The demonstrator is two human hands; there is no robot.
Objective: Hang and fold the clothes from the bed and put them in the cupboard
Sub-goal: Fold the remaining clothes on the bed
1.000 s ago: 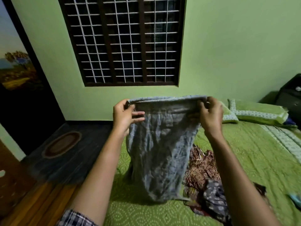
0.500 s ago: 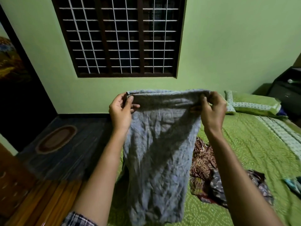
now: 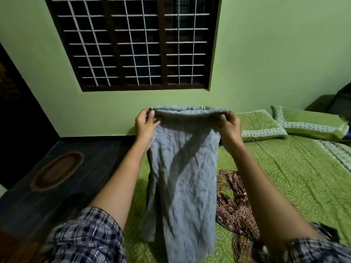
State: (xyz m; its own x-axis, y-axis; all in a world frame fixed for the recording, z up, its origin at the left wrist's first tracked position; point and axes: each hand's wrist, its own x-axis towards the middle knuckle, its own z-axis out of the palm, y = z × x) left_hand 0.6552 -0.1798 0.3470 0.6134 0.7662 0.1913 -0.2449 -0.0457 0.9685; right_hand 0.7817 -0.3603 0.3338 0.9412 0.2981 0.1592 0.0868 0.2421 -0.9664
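A person is standing at the foot of the bed [image 3: 296,175], which is wearing a green patterned cover, and is holding a grey garment [image 3: 182,177] up in the air above its near left part. The left hand [image 3: 145,124] is pinching the left end of the garment's top edge, its fingers [image 3: 151,115] curling together onto the cloth. The right hand [image 3: 228,127] is gripping the right end of the same edge, fingers clamping down on the fabric. The top edge is stretching nearly level between the two hands, and the rest of the crumpled garment is hanging down in front of the bed's near end. A maroon patterned cloth [image 3: 236,211] is lying on the bed just right of the hanging garment, partly behind the right forearm. Two green pillows [image 3: 261,124] [image 3: 307,123] are resting at the far end of the bed. A barred window [image 3: 133,44] is sitting in the green wall beyond the bed, and an oval rug [image 3: 57,170] is lying on the dark floor to the bed's left. Checked sleeves [image 3: 85,238] are covering both upper arms.
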